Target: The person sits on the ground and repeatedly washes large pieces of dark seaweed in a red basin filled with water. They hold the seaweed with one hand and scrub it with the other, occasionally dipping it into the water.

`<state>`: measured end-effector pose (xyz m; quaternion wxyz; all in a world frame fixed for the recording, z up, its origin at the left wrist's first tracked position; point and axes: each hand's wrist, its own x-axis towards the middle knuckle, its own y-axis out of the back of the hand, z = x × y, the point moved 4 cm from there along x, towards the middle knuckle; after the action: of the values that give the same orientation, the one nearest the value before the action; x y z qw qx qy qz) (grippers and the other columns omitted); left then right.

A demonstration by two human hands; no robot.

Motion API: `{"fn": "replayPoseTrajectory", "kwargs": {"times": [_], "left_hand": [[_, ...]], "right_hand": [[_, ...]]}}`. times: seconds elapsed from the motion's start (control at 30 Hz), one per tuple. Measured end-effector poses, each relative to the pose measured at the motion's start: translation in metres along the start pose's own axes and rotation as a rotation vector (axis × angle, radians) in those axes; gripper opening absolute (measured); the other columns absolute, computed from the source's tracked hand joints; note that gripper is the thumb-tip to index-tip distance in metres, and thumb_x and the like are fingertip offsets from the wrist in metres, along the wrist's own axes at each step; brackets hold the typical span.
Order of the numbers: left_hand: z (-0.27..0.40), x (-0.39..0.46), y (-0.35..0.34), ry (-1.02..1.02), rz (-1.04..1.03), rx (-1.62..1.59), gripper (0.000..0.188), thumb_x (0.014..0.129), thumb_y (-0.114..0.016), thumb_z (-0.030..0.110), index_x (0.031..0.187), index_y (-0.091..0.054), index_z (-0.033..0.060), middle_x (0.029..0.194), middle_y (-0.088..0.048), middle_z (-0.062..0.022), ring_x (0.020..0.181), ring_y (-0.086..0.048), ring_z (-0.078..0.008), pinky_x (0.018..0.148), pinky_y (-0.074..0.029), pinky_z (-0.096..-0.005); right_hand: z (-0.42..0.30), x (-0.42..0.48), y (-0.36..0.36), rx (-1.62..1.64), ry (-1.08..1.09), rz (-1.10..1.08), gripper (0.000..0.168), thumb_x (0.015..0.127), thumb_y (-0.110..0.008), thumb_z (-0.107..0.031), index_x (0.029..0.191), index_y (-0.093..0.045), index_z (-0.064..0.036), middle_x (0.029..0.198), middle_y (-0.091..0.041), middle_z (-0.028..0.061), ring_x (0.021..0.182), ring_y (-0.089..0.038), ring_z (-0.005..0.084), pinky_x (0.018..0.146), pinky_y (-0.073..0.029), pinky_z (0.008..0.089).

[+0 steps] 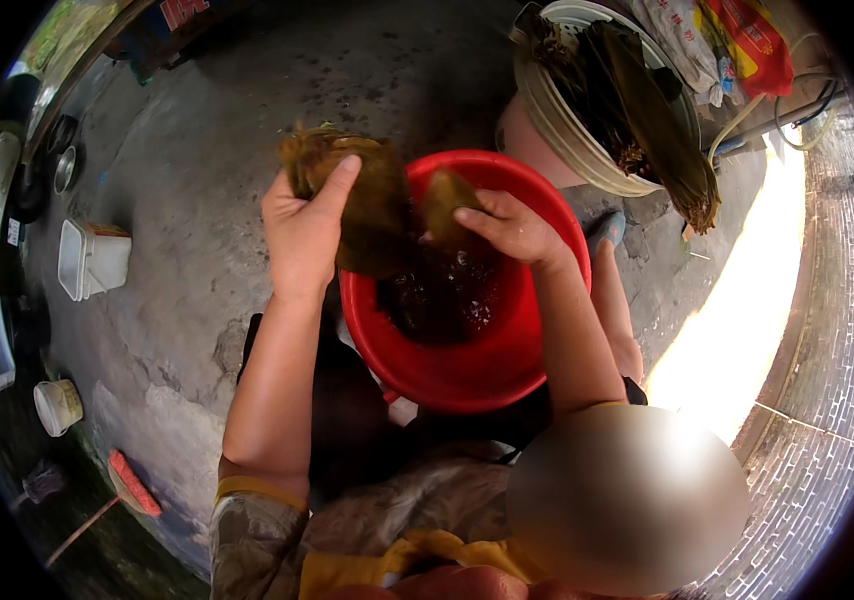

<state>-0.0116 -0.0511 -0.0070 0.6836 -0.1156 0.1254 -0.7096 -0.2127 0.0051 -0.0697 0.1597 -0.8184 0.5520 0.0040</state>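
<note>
My left hand grips a thick stack of broad, brown-green leaves, thumb on top. The stack hangs over the left rim of a red plastic basin. Pinched between the thumb and fingers of my right hand is the end of a similar leaf, above the basin. Where the lower part of this leaf ends is hard to tell. Dark water with glinting bubbles lies in the basin, under both hands.
Long dark leaves overhang the rim of a white perforated basket at upper right, set on a pink container. Printed sacks lie beyond. White tubs and a red-bristled broom are at left. A brick wall borders the right.
</note>
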Motion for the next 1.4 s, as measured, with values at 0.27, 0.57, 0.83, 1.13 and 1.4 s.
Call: {"fn": "replayPoseTrajectory", "kwargs": {"times": [0.27,0.57,0.83,1.13,1.4], "left_hand": [[0.008,-0.009,0.002,-0.054,-0.109,0.124,0.011,0.084,-0.062,0.007,0.093,-0.062,0.0010,0.085,-0.064,-0.0026,0.074,-0.058,-0.0089,0.068,-0.048,-0.0233],[0.016,0.005,0.022,-0.106,0.184,0.028,0.014,0.083,-0.062,0.006,0.096,-0.062,0.0002,0.090,-0.063,-0.0015,0.077,-0.056,-0.0076,0.071,-0.046,-0.0219],[0.014,0.004,0.027,-0.092,0.206,0.149,0.014,0.083,-0.063,0.006,0.096,-0.061,-0.0002,0.091,-0.062,-0.0011,0.081,-0.054,-0.0069,0.075,-0.043,-0.0215],[0.003,0.011,0.007,-0.067,0.129,0.118,0.015,0.083,-0.063,0.005,0.097,-0.060,0.0000,0.093,-0.061,-0.0014,0.083,-0.054,-0.0072,0.076,-0.043,-0.0219],[-0.001,0.007,0.003,-0.065,0.087,0.119,0.014,0.082,-0.063,0.004,0.095,-0.061,0.0001,0.091,-0.063,-0.0018,0.080,-0.056,-0.0080,0.074,-0.045,-0.0218]], "right_hand": [[-0.034,0.061,-0.056,-0.047,-0.075,-0.100,0.036,0.086,-0.059,-0.029,0.106,-0.060,0.000,0.093,-0.063,0.0061,0.086,-0.056,0.0110,0.078,-0.045,0.0277],[0.228,0.005,0.036,-0.128,-0.562,0.018,0.037,0.078,-0.064,-0.034,0.094,-0.065,-0.001,0.082,-0.065,0.0131,0.071,-0.062,0.0186,0.069,-0.050,0.0282],[0.287,-0.048,0.097,-0.511,-0.466,1.237,0.053,0.075,-0.065,-0.036,0.114,-0.055,-0.001,0.111,-0.057,0.0222,0.108,-0.053,0.0290,0.095,-0.039,0.0349],[0.388,-0.076,0.144,-0.645,-0.311,1.444,0.054,0.088,-0.048,-0.036,0.125,-0.043,0.003,0.123,-0.049,0.0241,0.116,-0.046,0.0338,0.098,-0.035,0.0368],[0.224,-0.025,0.101,-0.364,-0.060,1.121,0.037,0.092,-0.046,-0.030,0.108,-0.057,0.001,0.101,-0.063,0.0137,0.097,-0.057,0.0253,0.087,-0.042,0.0326]]}}
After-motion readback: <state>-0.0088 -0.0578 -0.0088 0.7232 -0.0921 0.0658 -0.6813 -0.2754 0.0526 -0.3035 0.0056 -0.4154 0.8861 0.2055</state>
